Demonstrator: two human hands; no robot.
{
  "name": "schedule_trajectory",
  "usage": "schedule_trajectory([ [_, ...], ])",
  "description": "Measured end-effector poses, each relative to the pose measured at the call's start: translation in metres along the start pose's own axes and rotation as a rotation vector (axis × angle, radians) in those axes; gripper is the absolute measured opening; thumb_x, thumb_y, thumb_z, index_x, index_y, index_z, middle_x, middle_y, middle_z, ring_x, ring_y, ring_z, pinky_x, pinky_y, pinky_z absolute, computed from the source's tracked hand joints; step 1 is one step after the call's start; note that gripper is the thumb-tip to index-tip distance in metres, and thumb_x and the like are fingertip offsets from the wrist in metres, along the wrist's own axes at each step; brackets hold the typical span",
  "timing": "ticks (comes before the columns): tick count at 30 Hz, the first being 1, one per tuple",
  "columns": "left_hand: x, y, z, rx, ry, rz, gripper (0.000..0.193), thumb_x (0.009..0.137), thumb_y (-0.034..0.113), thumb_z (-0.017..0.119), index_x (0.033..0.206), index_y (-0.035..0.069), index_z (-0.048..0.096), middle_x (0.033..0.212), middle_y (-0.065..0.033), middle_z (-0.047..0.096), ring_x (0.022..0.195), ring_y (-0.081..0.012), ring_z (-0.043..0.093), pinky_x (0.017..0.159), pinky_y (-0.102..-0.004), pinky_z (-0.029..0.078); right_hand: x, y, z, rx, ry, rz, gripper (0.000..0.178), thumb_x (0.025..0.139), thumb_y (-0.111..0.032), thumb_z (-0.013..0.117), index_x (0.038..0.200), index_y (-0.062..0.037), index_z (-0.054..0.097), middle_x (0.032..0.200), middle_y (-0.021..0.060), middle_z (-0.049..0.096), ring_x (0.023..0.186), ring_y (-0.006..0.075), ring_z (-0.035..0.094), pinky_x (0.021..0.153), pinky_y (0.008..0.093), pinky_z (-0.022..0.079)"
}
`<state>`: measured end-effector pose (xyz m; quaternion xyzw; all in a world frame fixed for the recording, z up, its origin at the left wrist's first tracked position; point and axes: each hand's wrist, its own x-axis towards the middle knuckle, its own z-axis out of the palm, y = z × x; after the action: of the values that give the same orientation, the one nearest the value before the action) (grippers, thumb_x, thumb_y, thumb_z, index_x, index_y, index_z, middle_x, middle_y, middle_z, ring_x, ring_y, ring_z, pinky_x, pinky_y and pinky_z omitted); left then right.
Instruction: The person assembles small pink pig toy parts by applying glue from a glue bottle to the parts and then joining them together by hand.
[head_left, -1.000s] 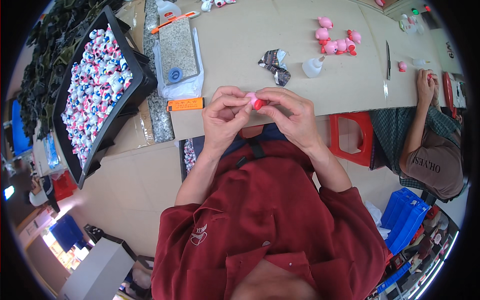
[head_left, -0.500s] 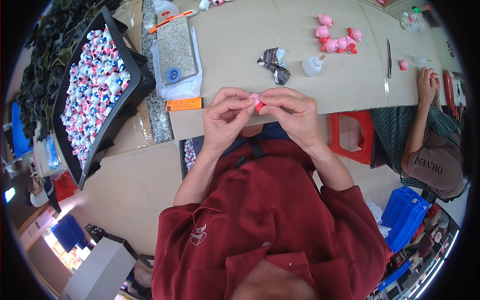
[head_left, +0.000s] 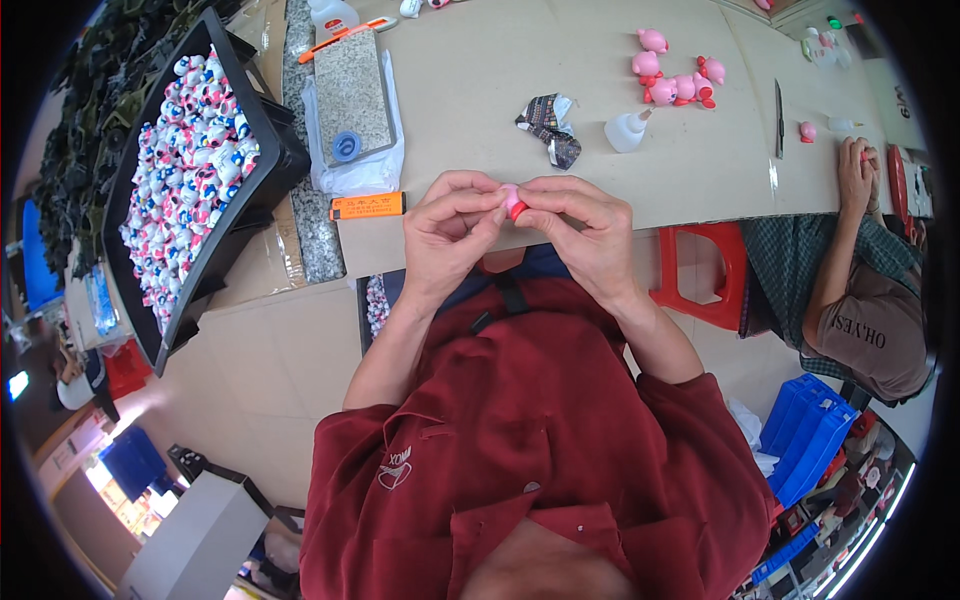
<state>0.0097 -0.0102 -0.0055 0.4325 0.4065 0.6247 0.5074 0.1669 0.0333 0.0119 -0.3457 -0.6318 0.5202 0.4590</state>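
Between both hands, just over the table's near edge, is a small pink and red figurine. My left hand pinches its pink side with thumb and fingertips. My right hand is closed on the other side, by the red part. The fingertips cover much of the figurine. Beyond the hands, a crumpled dark patterned cloth and a white squeeze bottle with a thin nozzle rest on the table. Farther back, several pink figurines with red feet sit in a cluster.
At left stands a black bin full of small white, pink and blue figures. A stone slab, a blue round cap and an orange box lie beside it. At right, a co-worker's hands are near a dark thin tool and a red stool.
Both hands keep their pinch on the figurine and have barely moved. The view has shifted very slightly.
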Motion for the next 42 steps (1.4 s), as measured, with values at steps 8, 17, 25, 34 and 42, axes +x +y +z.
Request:
schedule_trajectory([
  [8,0.003,-0.002,-0.008,-0.080,-0.033,-0.028,0.018,0.077,-0.013,0.057,0.091,-0.003,0.061,0.108,-0.0124,0.051,0.098,-0.0177,0.057,0.084,-0.0281,0.050,0.004,-0.002,0.003,-0.092,-0.012,-0.082,0.015,0.073,0.000,0.068,0.088,-0.0017,0.068,0.086,0.0090,0.064,0.072,0.0142,0.062,0.061,0.0240,0.051],
  [17,0.005,0.005,-0.003,-0.171,-0.017,-0.122,0.019,0.077,-0.012,0.056,0.091,0.001,0.058,0.112,-0.0209,0.055,0.102,-0.0199,0.056,0.087,-0.0308,0.046,0.003,0.001,0.005,-0.055,-0.002,-0.064,0.016,0.072,0.001,0.067,0.088,-0.0017,0.068,0.088,0.0080,0.063,0.073,0.0133,0.062,0.062,0.0236,0.051],
  [25,0.005,0.005,-0.009,-0.212,-0.034,-0.174,0.018,0.078,-0.013,0.055,0.089,0.000,0.059,0.110,-0.0180,0.056,0.097,-0.0183,0.058,0.086,-0.0300,0.049,0.004,0.004,0.006,-0.109,-0.033,-0.155,0.017,0.072,0.000,0.068,0.089,-0.0017,0.068,0.087,0.0076,0.063,0.072,0.0142,0.063,0.061,0.0241,0.051],
  [34,0.009,0.004,-0.007,-0.168,-0.034,-0.132,0.024,0.077,-0.011,0.059,0.098,0.000,0.060,0.109,-0.0161,0.057,0.099,-0.0181,0.058,0.084,-0.0292,0.050,0.010,0.001,0.001,-0.016,-0.047,-0.072,0.015,0.075,0.000,0.066,0.090,-0.0008,0.066,0.086,0.0085,0.063,0.075,0.0143,0.062,0.065,0.0247,0.050],
  [42,0.007,0.004,-0.009,-0.114,-0.079,-0.166,0.041,0.072,-0.006,0.067,0.111,-0.003,0.055,0.112,-0.0131,0.054,0.103,-0.0193,0.055,0.088,-0.0301,0.048,0.007,0.006,-0.004,0.117,-0.080,0.039,0.015,0.077,0.002,0.063,0.091,0.0000,0.066,0.088,0.0090,0.064,0.079,0.0148,0.061,0.069,0.0252,0.050],
])
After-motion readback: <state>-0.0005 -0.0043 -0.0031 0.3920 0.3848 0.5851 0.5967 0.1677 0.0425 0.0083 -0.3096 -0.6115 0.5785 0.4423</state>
